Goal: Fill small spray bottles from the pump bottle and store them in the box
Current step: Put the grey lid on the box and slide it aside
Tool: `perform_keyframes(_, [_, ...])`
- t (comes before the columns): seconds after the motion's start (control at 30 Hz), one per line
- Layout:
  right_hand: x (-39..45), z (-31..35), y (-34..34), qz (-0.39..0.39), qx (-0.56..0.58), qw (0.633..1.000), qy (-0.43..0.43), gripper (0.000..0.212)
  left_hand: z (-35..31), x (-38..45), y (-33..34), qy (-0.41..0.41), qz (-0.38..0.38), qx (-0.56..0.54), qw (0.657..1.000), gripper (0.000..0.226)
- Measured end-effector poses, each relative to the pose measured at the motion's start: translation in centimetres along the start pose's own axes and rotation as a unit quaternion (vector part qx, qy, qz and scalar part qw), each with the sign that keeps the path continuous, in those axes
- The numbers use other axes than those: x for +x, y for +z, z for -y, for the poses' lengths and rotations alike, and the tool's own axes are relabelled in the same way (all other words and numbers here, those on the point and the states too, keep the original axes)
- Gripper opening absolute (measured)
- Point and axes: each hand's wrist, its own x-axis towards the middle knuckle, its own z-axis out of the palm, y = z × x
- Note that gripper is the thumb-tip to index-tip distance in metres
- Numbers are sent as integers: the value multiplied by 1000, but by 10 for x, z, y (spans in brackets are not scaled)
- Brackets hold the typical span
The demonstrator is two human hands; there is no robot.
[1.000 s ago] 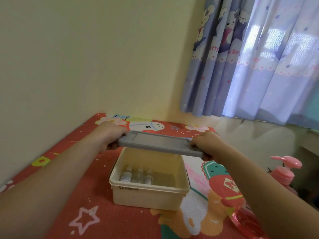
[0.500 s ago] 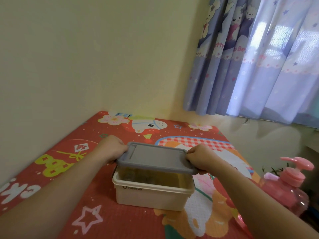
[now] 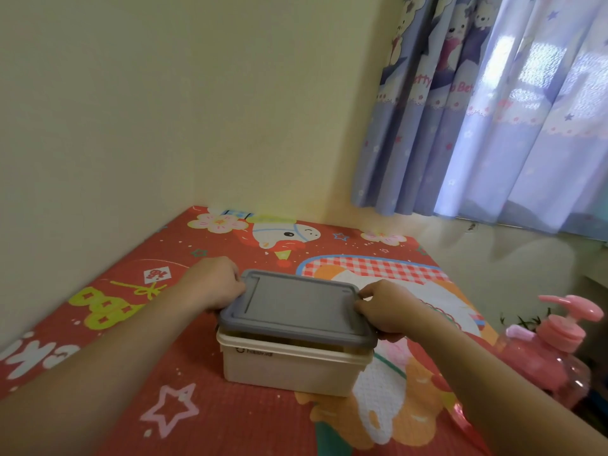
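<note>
Both hands set the flat grey plastic lid (image 3: 297,306) on the cream plastic box (image 3: 289,368).

The left hand (image 3: 214,283) and the right hand (image 3: 388,311) each hold a lid end, fingers curled around its edge. The small spray bottles cannot be seen now. The pink pump bottle (image 3: 556,348) stands right of the box. One lid side could stay up if only one hand pushes.

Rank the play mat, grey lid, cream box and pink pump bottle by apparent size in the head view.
1. play mat
2. grey lid and cream box: lid covers the box, too alike to rank
3. pink pump bottle, partly cut off
</note>
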Motion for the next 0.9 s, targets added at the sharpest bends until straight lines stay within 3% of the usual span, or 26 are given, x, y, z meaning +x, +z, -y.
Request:
perform_keyframes(0.2, [-4,1,0,15,-27,1000,3,29,4,3,1,14,20,38,999,21])
perform_keyframes(0.33, [4,4,-7,10,-23,999,35,31,6,14,2,10,20,35,999,36])
perform_keyframes(0.4, [13,6,-10,-26,13,997,65,41,5,22,6,-3,17,23,1000,44])
perform_keyframes(0.47, [19,9,-9,-33,29,995,86,37,3,33,12,-18,14,3,1000,52])
perform_keyframes(0.67, [40,7,4,27,136,974,181,55,8,63,33,-68,52,-21,996,62])
perform_keyframes(0.77, [51,2,15,16,129,979,159,41,10,73,39,-52,45,-22,997,65])
perform_keyframes(0.9, [57,-6,25,-16,95,989,110,45,14,75,48,-34,17,-34,999,63])
